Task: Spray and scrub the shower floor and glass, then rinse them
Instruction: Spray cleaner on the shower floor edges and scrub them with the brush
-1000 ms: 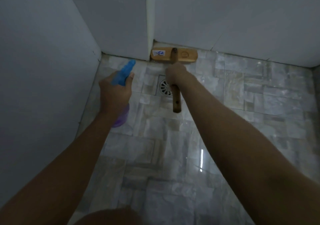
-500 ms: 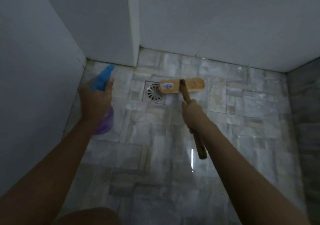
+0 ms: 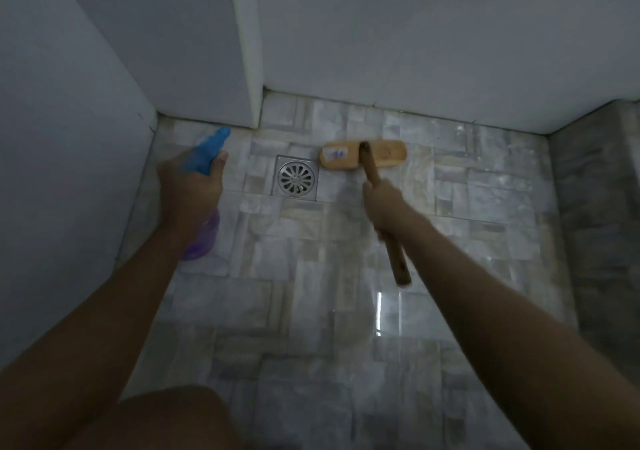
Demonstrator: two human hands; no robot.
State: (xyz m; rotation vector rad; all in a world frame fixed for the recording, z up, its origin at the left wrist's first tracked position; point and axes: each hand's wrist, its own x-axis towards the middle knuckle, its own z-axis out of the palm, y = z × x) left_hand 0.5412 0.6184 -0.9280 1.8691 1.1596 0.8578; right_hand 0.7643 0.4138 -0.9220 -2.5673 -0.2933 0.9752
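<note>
Brush (image 3: 363, 154) upper centre, head on the glossy floor (image 3: 311, 311) just right of the drain (image 3: 297, 179): stiff, light wood, probably slick; your right grip (image 3: 382, 200) clamps mid-handle, a sound hold, left grip (image 3: 188, 186) clamps the bottle (image 3: 207, 152).

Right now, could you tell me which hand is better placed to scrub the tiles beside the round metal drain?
The right hand: it grips the wooden long-handled brush, its head lying on the tiles beside the drain. The left hand holds the blue-nozzled purple spray bottle.

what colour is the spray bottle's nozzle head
Blue, atop a purple bottle, gripped by the left hand; head view.
</note>
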